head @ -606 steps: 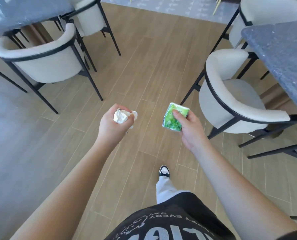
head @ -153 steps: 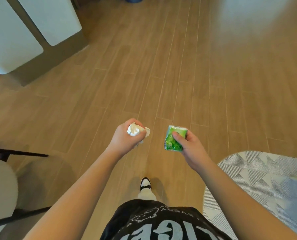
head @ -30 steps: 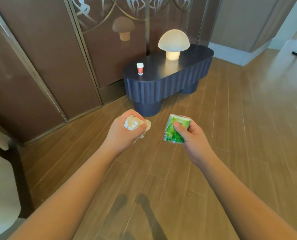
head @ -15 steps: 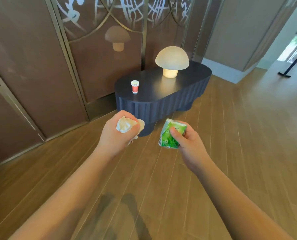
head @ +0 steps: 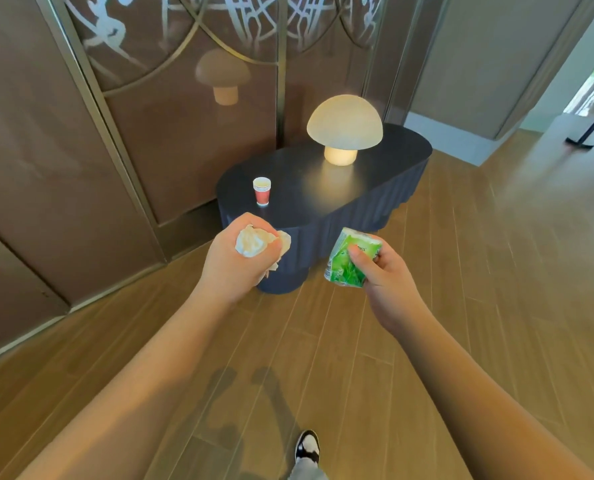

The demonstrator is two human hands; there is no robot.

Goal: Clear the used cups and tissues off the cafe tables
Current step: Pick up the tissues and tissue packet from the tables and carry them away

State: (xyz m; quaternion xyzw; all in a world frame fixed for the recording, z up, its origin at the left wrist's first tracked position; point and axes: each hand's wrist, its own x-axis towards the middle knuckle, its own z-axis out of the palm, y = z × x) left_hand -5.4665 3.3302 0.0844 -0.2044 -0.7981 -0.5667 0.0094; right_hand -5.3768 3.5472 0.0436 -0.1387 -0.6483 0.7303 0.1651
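Your left hand [head: 235, 261] grips crumpled tissue [head: 250, 241], your right hand [head: 380, 268] a green packet [head: 349, 259]. Cup [head: 262, 191] stands ahead on the dark table [head: 375, 181]; you'll need a free finger.

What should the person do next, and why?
Probably step up to the dark table for the red paper cup, which is out of reach. Both hands are full: the left hand grips crumpled tissue, the right hand a green pack.
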